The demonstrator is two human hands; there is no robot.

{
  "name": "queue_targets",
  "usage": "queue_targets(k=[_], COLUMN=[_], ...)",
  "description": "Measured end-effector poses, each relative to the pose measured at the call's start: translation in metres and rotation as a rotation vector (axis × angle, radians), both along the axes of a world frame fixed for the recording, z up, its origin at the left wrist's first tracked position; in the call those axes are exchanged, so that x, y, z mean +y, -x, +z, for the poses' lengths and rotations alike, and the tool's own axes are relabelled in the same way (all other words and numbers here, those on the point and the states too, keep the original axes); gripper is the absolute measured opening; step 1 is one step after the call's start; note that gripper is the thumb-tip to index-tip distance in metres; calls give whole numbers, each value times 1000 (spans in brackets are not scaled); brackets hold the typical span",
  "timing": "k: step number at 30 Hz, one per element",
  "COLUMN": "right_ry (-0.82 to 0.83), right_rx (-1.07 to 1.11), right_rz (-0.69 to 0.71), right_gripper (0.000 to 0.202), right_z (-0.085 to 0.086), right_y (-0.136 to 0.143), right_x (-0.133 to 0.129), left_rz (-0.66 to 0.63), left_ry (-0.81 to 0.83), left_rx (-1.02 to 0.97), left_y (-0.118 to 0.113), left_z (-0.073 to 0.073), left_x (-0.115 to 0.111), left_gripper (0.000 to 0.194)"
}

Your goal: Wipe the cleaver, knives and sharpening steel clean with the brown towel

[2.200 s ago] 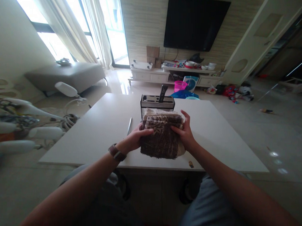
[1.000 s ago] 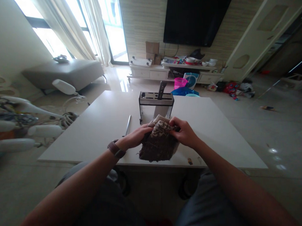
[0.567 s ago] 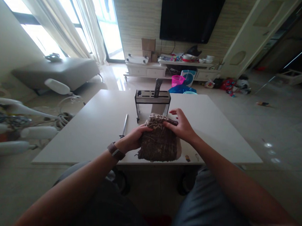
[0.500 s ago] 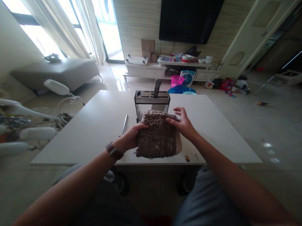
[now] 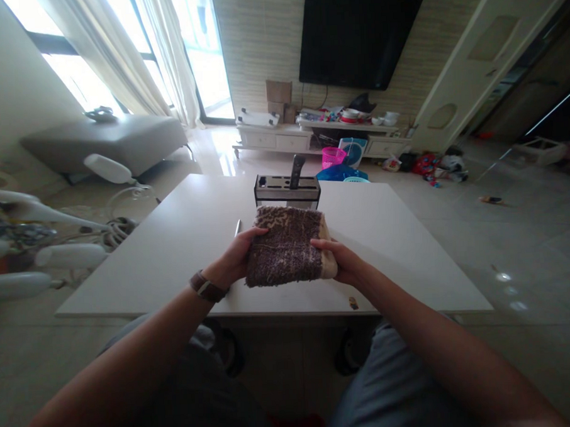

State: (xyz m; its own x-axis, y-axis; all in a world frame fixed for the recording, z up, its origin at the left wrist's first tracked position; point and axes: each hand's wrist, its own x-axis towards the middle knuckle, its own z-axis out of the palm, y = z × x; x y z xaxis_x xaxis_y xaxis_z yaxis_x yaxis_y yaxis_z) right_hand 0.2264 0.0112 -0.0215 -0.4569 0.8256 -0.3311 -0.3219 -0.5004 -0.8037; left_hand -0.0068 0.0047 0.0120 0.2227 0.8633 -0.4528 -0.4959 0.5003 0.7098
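A folded brown mottled towel (image 5: 286,248) with a cream edge on its right is held up over the white table (image 5: 375,235). My left hand (image 5: 234,256) grips its left side, thumb on top and fingers hidden beneath. On the right side, my right hand (image 5: 341,259) pinches the cream edge, its thumb lying on the front face. Just behind the towel stands a knife block (image 5: 286,187) with one black-handled knife (image 5: 296,170) in it; the towel covers its lower part. A thin silver object (image 5: 238,227) lies partly hidden behind my left hand.
A small yellow-and-dark item (image 5: 353,303) lies by the table's front edge. Beyond the table are a pink basket (image 5: 332,158) and a blue plastic item (image 5: 342,172). White lamp-like arms (image 5: 108,169) reach in at the left. A low cabinet (image 5: 275,140) stands by the wall.
My right hand has moved down from the towel's top right corner to its right side and closed on it. The towel has turned slightly and shifted a little left.
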Motion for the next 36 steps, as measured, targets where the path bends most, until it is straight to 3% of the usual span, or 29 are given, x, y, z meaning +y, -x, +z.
queue_targets(k=[5,9,11,15,19,22,26,31,36], right_ry=[5,-45,-59,-23,-54,-127,-140,-130,-121], right_rx=[-10,0,-7,-50,-74,-55,-86,-133,-249], right_rz=[-99,-234,-270,-181,-48,-63,-80,-176,-269], right_gripper=[34,39,40,36,54,62,59,48,42], right_z=[6,13,15,17,17,15,12,17,15], right_y=[2,-8,-15,-25,-29,-30,-32,-51,-94], right_x=[5,12,15,11,1,-2,2,13,35], left_rz=[-102,-221,-209,-80,-6,-1,-26,-151,-145], left_ry=[-26,-150,-210,-245,-260,-269,-292,-229,-200], left_rx=[-76,-146,-130,-41,-19,4,19,122,292], left_y=[7,12,11,7,3,3,4,7,11], left_z=[-6,-17,-23,-30,-29,-28,-29,-31,-31], left_x=[-1,1,1,1,2,3,4,4,0], left_gripper=[37,40,47,60,58,61,65,44,32])
